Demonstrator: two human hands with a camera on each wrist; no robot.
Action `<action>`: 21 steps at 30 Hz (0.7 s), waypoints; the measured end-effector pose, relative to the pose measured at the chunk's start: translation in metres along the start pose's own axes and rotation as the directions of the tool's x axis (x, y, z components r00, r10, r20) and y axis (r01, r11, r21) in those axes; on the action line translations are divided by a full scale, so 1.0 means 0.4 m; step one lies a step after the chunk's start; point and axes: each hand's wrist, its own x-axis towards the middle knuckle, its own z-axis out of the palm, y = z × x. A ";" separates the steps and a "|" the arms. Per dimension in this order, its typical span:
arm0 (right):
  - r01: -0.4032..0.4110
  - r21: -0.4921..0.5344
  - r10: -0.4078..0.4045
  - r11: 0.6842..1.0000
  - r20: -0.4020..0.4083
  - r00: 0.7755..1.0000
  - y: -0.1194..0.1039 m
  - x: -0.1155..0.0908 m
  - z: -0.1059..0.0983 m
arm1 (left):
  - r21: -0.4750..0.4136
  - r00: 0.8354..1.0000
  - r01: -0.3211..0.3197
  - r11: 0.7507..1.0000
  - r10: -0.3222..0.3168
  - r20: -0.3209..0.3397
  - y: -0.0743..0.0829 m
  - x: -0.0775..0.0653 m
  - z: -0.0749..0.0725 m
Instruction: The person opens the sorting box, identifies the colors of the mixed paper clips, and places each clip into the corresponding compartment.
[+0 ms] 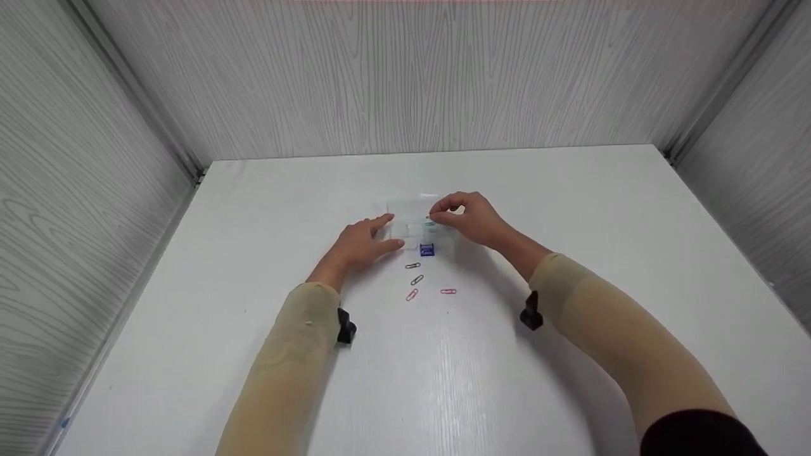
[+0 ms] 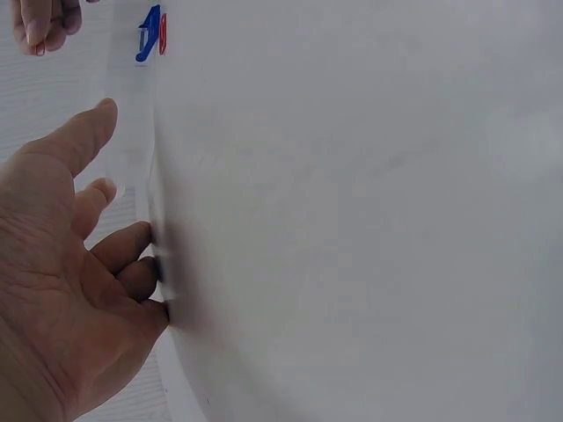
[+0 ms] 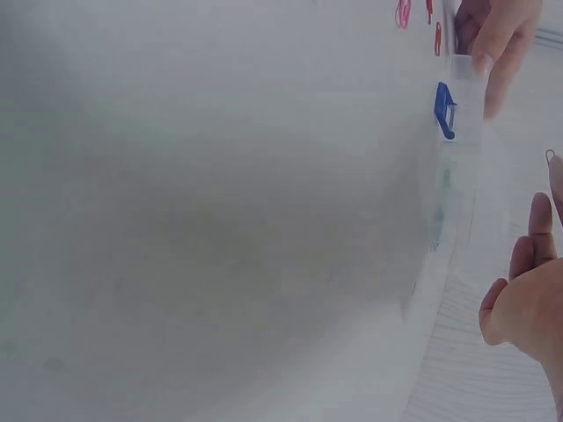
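A clear plastic compartment box (image 1: 410, 243) with a blue latch (image 1: 427, 249) at its front stands before me. Against its left end rests my left hand (image 1: 361, 244), thumb extended along the front and index finger farther back. My right hand (image 1: 475, 218) is raised over the box's right part, pinching a small paper clip between thumb and fingertips. In the right wrist view the wire loop of that paper clip (image 3: 550, 155) sticks out past the fingertip. Greenish paper clips (image 1: 431, 223) show inside a compartment below the right hand.
Several loose paper clips lie in front of the box: two dark ones (image 1: 413, 265), a pink one (image 1: 412, 294) and a red one (image 1: 448, 291). The white table (image 1: 285, 190) is bounded by grey wood-grain panels (image 1: 405, 76) at the back and sides.
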 end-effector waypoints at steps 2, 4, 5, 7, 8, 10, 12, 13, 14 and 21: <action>0.005 -0.014 -0.005 1.000 -0.013 1.000 -0.004 0.016 0.011 | 0.010 1.000 -0.017 1.000 0.017 0.008 0.002 0.002 0.001; 0.006 -0.045 -0.007 0.999 -0.023 1.000 -0.007 0.030 0.022 | 0.026 0.999 -0.036 0.999 0.035 0.012 0.002 0.005 0.001; 0.008 -0.062 -0.010 0.998 -0.027 1.000 -0.009 0.037 0.027 | 0.033 0.999 -0.045 0.998 0.045 0.013 0.002 0.006 0.001; 0.016 -0.098 -0.019 0.995 -0.035 0.999 -0.012 0.050 0.037 | 0.044 0.998 -0.061 0.997 0.060 0.015 0.001 0.009 0.000; 0.019 -0.117 -0.023 0.993 -0.037 0.999 -0.013 0.055 0.042 | 0.048 0.998 -0.066 0.997 0.065 0.014 0.000 0.010 0.000; 0.021 -0.146 -0.027 0.989 -0.037 0.999 -0.014 0.065 0.052 | 0.047 0.998 -0.063 0.997 0.062 0.014 -0.001 0.011 0.000; 0.018 -0.176 -0.025 0.984 -0.034 0.999 -0.016 0.072 0.061 | 0.045 0.998 -0.058 0.997 0.058 0.013 -0.001 0.010 -0.001; 0.014 -0.192 -0.020 0.981 -0.030 0.999 -0.016 0.074 0.065 | 0.045 0.998 -0.057 0.997 0.056 0.013 0.000 0.010 -0.001; 0.006 -0.208 -0.012 0.978 -0.027 1.000 -0.017 0.076 0.069 | 0.045 0.998 -0.054 0.998 0.053 0.013 -0.001 0.009 -0.001; -0.012 -0.217 0.006 0.976 -0.029 1.000 -0.019 0.079 0.080 | 0.049 0.999 -0.051 0.997 0.050 0.019 -0.002 0.005 -0.002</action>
